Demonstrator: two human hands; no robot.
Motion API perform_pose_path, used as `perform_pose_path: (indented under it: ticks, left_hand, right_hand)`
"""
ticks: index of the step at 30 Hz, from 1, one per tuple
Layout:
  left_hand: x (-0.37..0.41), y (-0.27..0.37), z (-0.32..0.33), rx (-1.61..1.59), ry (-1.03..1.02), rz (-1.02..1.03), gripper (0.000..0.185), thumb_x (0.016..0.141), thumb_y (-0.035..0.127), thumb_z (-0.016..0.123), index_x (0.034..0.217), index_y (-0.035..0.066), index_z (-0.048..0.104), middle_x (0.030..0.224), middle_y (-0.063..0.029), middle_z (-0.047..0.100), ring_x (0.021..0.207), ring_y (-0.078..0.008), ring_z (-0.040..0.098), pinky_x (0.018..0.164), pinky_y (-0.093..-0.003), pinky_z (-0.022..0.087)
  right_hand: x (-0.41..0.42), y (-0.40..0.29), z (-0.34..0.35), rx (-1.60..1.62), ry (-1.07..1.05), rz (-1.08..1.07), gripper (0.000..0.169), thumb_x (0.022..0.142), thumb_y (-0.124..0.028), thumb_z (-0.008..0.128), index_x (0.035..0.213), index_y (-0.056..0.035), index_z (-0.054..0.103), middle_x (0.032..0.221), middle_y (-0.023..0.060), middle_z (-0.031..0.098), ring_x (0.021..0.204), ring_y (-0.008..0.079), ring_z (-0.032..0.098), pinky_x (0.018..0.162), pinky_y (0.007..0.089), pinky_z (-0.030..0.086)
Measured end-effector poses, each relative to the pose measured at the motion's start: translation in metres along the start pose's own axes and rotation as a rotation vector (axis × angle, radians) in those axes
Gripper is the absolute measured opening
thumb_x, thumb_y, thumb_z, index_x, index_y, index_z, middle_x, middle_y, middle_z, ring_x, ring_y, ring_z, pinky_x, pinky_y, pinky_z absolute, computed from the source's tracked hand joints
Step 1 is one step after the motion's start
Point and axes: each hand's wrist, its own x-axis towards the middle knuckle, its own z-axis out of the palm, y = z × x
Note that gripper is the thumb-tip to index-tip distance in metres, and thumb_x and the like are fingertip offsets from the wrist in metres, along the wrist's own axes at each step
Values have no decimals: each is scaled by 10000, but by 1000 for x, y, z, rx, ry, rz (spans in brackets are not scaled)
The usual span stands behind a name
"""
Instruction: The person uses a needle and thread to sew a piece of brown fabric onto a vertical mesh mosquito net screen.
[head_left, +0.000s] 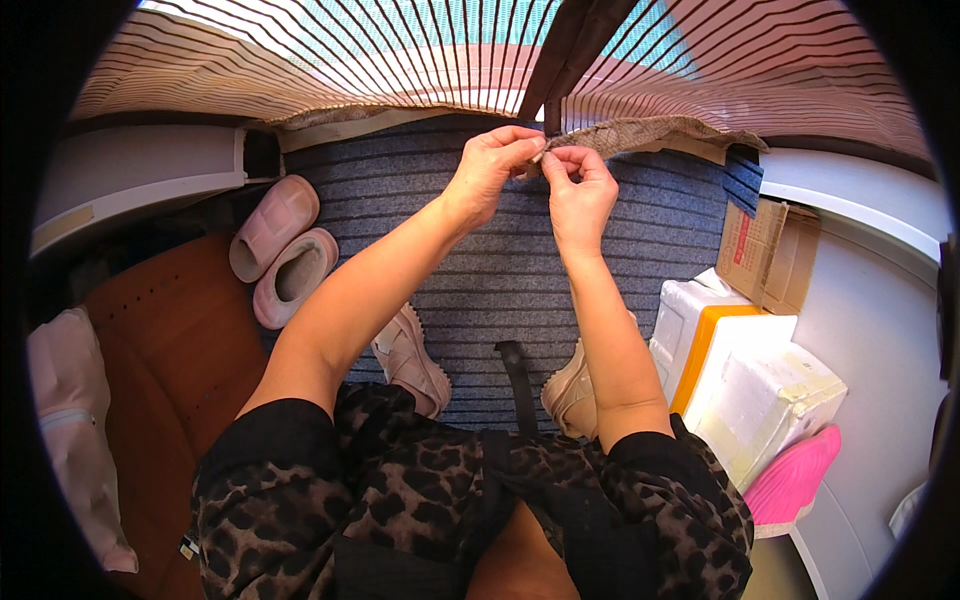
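A sheer curtain with dark stripes (420, 71) hangs in front of me. A dark brown band (564, 60) runs down it near the middle. My left hand (487, 171) pinches the lower edge by this band between thumb and fingers. Close beside it, my right hand (585, 196) pinches the same spot, its fingertips almost touching the left ones. From there a brown textured fabric hem (652, 133) stretches off to the right. Something small and pale shows between the fingertips, too small to tell what it is.
Pink slippers (289, 247) rest on the striped blue-grey carpet (480, 277), left of my feet. A brown wooden panel (165, 337) lies further left. White foam boxes (772, 397), a cardboard box (769, 255) and a pink ridged object (795, 480) line the right wall.
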Motion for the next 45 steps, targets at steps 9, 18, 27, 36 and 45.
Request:
perform_pose_path:
  ticks: [9, 18, 27, 36, 45]
  left_hand:
    - [1, 4, 1, 106, -57, -23, 106, 859, 141, 628, 905, 46, 621, 806, 9, 608, 703, -72, 518, 657, -234, 399]
    - [-1, -13, 8, 167, 50, 243, 97, 936, 128, 528, 923, 32, 525, 760, 9, 565, 666, -41, 487, 592, -201, 386]
    - [-5, -10, 6, 108, 113, 452, 121, 975, 139, 439, 955, 20, 444, 900, -109, 630, 802, -141, 597, 731, -266, 490]
    - [-41, 127, -35, 104, 213, 649, 249, 972, 160, 389, 758, 54, 458, 638, -51, 523, 509, -136, 540, 437, -258, 482]
    - [-110, 262, -122, 1391, 158, 1439, 110, 943, 72, 528, 1044, 28, 525, 769, -27, 563, 634, -57, 507, 539, -186, 427]
  right_hand:
    - [12, -18, -22, -387, -181, -460, 323, 708, -82, 712, 1019, -105, 624, 689, 15, 596, 734, 215, 569, 715, 347, 435]
    - [28, -31, -30, -690, -277, -800, 351, 751, -40, 600, 1091, -127, 607, 795, 36, 543, 772, 226, 567, 679, 352, 464]
    - [61, -67, -29, -1095, -736, -1024, 198, 708, -33, 604, 889, -75, 538, 760, 101, 575, 707, 255, 625, 600, 361, 508]
    - [66, -70, -48, -937, -918, -1019, 253, 675, 30, 611, 895, -44, 512, 721, 117, 581, 701, 328, 626, 603, 412, 517]
    - [65, -75, -57, -940, -1006, -1020, 262, 662, 19, 633, 880, -34, 498, 719, 131, 575, 705, 340, 606, 613, 424, 490]
